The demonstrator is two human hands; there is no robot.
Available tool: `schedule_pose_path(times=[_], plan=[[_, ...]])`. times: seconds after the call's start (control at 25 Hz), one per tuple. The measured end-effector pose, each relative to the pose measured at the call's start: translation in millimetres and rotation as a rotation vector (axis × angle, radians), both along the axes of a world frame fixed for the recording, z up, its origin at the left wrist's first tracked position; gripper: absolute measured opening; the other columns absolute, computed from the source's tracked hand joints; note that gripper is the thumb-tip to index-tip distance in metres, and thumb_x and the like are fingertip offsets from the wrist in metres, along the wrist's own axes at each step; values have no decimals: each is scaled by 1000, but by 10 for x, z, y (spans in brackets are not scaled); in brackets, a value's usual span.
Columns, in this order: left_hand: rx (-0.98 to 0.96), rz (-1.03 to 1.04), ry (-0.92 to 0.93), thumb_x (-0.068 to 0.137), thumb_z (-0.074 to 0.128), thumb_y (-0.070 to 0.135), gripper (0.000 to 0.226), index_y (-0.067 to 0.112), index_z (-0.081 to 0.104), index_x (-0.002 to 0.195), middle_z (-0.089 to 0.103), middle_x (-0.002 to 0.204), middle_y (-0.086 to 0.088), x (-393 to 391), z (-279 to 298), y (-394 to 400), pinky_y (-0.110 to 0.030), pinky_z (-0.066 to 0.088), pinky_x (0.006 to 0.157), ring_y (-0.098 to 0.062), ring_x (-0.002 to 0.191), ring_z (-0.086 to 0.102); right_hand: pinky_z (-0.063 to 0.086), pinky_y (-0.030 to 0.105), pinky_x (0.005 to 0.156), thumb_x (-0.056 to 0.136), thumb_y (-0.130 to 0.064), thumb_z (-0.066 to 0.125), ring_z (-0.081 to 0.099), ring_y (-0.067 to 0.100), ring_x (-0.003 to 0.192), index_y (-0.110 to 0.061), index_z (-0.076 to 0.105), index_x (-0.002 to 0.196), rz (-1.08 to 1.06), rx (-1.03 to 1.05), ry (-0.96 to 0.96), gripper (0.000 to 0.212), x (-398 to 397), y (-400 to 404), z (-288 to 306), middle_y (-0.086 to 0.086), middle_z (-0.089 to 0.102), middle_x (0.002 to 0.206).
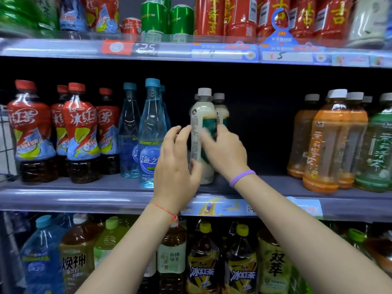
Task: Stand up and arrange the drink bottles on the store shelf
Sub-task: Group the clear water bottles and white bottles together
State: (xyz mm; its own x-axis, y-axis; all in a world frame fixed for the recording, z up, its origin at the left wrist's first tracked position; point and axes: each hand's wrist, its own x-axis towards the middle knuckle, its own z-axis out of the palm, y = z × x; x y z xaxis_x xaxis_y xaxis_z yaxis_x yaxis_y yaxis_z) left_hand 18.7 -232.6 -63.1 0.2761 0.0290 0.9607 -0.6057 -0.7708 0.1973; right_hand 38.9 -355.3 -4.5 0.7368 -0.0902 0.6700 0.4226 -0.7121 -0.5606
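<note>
Both your hands close around the pale bottle (203,124) at frame centre: your left hand (177,164) wraps its lower body with the thumb across the front, and your right hand (224,149) presses fingers against the teal label. The bottle stands on the middle shelf (84,194), long axis vertical, grey cap up, label back turned toward you. You seem to be mid-facing; next likely calls for twisting it until the front shows, keeping it clear of the blue bottle (151,132) just left.
</note>
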Motion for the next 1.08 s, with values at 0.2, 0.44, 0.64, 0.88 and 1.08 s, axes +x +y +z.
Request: schedule_pose_path(times=[0.2, 0.44, 0.64, 0.88, 1.08], plan=[[-106, 9, 407, 87, 68, 37, 98, 28, 2, 159, 49, 143, -3, 42, 44, -271, -35, 42, 73, -30, 111, 61, 49, 36, 77, 97, -36, 48, 61, 28, 90, -14, 56, 105, -35, 193, 10, 25, 217, -323, 155, 5, 65, 101], [-183, 94, 436, 91, 61, 33, 89, 23, 5, 159, 51, 144, -9, 34, 32, -338, -33, 36, 73, -36, 112, 59, 54, 37, 89, 82, -28, 78, 63, 27, 108, -10, 50, 124, 156, 303, 328, 54, 653, -328, 15, 7, 63, 121], [-159, 138, 519, 92, 57, 34, 77, 17, 15, 154, 58, 132, -16, 65, 127, -424, -41, 42, 78, -42, 105, 60, 52, 34, 79, 78, -31, 74, 59, 25, 97, -12, 40, 112, 82, 159, 195, 52, 383, -602, 0, 6, 57, 108], [-92, -252, 715, 93, 60, 32, 41, 30, 40, 128, 67, 111, 9, 87, 261, -666, -41, 52, 88, -21, 100, 65, 49, 30, 70, 89, -28, 61, 63, 17, 95, -11, 41, 129, 312, 608, 257, 48, 233, -1005, -3, 4, 63, 108], [-134, -269, 709, 90, 60, 34, 32, 38, 38, 114, 64, 103, 14, 92, 258, -689, -43, 52, 89, -16, 97, 63, 55, 44, 92, 75, -68, 56, 69, 23, 106, -19, 58, 129, 485, 794, 315, 74, 272, -981, -29, 7, 70, 117]])
